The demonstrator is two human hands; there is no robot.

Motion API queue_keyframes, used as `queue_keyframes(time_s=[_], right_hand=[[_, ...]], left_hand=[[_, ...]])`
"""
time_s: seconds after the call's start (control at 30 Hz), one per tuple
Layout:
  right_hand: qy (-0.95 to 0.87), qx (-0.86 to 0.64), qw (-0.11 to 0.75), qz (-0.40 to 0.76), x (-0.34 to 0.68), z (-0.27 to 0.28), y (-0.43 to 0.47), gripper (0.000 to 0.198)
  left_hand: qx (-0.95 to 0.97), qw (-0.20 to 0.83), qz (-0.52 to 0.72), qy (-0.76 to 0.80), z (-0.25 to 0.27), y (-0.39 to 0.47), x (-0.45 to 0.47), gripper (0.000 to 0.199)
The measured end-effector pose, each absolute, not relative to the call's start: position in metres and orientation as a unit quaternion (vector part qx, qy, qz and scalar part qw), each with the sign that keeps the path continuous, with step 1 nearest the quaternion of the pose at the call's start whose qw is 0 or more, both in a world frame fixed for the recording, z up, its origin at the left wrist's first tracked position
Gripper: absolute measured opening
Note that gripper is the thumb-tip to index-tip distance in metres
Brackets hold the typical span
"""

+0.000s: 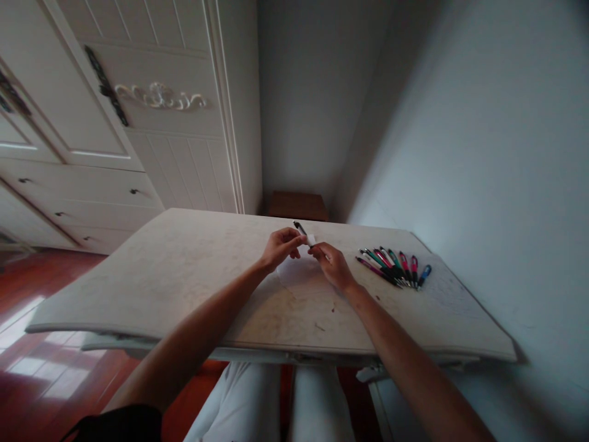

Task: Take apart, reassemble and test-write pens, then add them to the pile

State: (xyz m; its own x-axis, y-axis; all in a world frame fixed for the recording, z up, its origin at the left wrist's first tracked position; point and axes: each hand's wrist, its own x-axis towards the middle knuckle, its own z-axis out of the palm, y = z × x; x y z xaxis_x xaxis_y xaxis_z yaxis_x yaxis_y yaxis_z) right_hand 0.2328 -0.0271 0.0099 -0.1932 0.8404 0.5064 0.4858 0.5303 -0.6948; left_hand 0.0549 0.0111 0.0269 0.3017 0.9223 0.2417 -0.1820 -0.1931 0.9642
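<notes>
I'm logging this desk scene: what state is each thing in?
Dark pen: held, tilted
White scrap: by the pen; whether folded is unclear
Left hand: fingers bent, at the pen
Right hand: pinching the pen's lower end
Loose pens: lying in a rough fan
Tabletop: marked with small specks
Cupboard door: shut
Drawers: shut

Left arm (207,313), right arm (396,331) stretched forward, slanting inward. Left hand (281,247) near right hand (333,264), fingers (318,250) curled, both pinching.

Pale table (184,270), pens (396,270) bunched at right.
</notes>
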Motion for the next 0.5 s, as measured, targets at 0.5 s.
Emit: queue_keyframes(time_s=[0.5], right_hand=[[-0.729, -0.458, 0.45, 0.238, 0.2314, 0.0051, -0.0239, 0.027]], left_hand=[[0.613, 0.557, 0.484, 0.283, 0.0306, 0.009, 0.0585, 0.049]])
